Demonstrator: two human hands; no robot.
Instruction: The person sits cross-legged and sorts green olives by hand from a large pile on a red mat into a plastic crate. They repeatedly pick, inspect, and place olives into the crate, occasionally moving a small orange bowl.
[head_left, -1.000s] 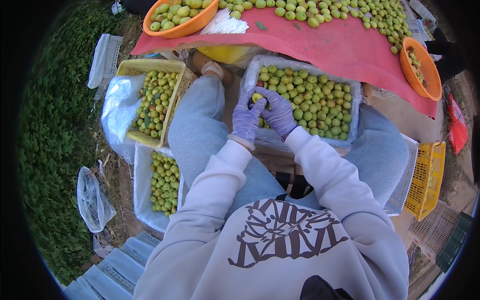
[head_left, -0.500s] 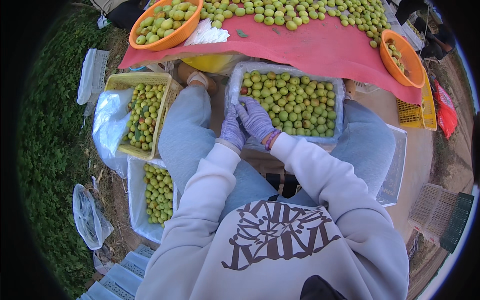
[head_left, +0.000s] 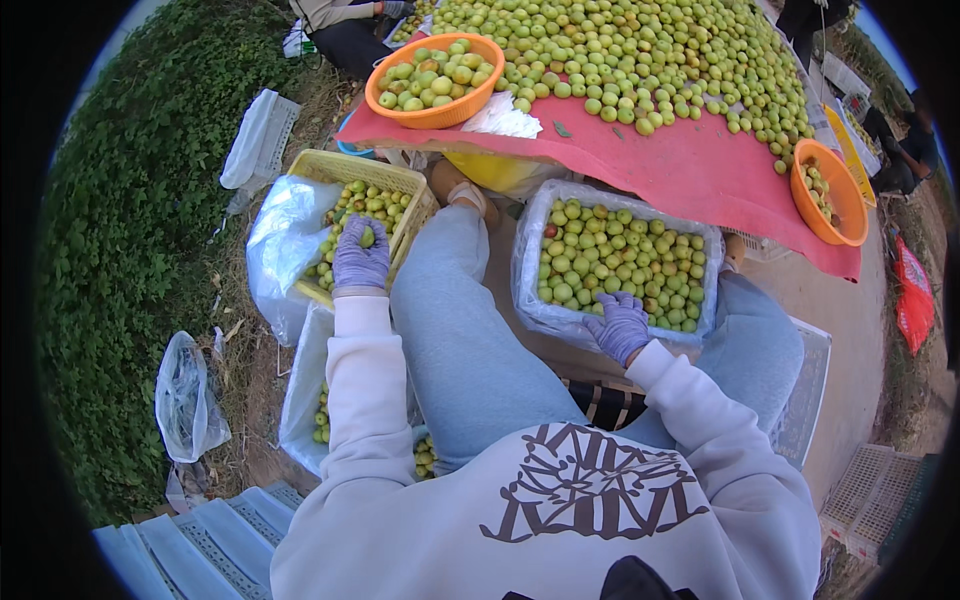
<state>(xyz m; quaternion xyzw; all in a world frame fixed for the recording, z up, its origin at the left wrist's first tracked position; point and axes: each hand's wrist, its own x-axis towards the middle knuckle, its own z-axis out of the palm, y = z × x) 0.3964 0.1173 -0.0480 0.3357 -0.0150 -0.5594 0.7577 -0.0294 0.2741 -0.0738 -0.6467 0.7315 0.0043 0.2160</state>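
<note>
My left hand (head_left: pixel 361 262), in a purple knit glove, is over the yellow crate (head_left: pixel 416 193) on the left. Its fingers are closed round a green jujube (head_left: pixel 367 237). More jujubes, some with reddish-brown patches, lie below it in that crate. My right hand (head_left: pixel 622 328), gloved the same way, rests at the near edge of the plastic-lined crate (head_left: pixel 532 258) between my knees. Its fingers are spread over the green jujubes (head_left: pixel 625 254) that fill this crate, and no fruit shows in its grasp.
A red cloth (head_left: pixel 690 175) on the table ahead bears a large heap of jujubes (head_left: pixel 650 50). Orange baskets (head_left: pixel 450 113) (head_left: pixel 845 215) stand at its two ends. Left of me is a white-lined crate (head_left: pixel 300 400). Other people (head_left: pixel 345 40) sit beyond the table.
My hands have parted. The left has gone from the lined crate to the yellow crate and now holds a jujube; the right has shifted to the lined crate's near edge. The view has tilted.
</note>
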